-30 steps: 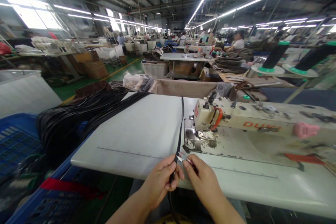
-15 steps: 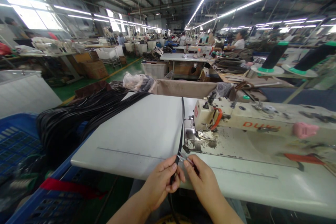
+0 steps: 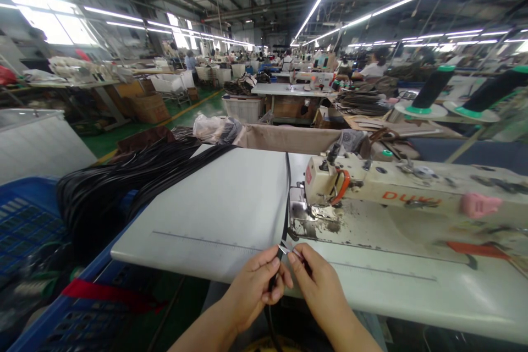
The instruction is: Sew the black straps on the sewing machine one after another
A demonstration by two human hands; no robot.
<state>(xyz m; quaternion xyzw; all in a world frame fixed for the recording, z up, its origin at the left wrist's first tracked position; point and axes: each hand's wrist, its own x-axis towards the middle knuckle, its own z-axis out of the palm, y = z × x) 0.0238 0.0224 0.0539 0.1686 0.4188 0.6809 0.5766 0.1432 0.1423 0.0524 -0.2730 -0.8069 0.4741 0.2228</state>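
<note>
A long black strap (image 3: 287, 187) runs down the white table, over its front edge and through my left hand (image 3: 260, 278). That hand is closed, pinching the strap between thumb and fingers. My right hand (image 3: 317, 275) is closed on a pair of small thread snips (image 3: 284, 249). Their pointed metal blades meet the strap just above my left fingertips, and the handles are mostly hidden in my palm. Whether the blades are apart or around a thread is too small to tell. Right of the strap stands a sewing machine (image 3: 325, 181).
A ruler scale (image 3: 198, 239) is marked along the front of the white table (image 3: 223, 192). Many black straps (image 3: 99, 187) hang over its left side by a blue basket (image 3: 33, 203). Thread cones (image 3: 433, 91) stand at the right; a fabric-lined bin (image 3: 289, 137) sits behind.
The snips have turned slightly at the strap, with the blades showing a little differently. Both hands stay almost in place, and the strap keeps its line.
</note>
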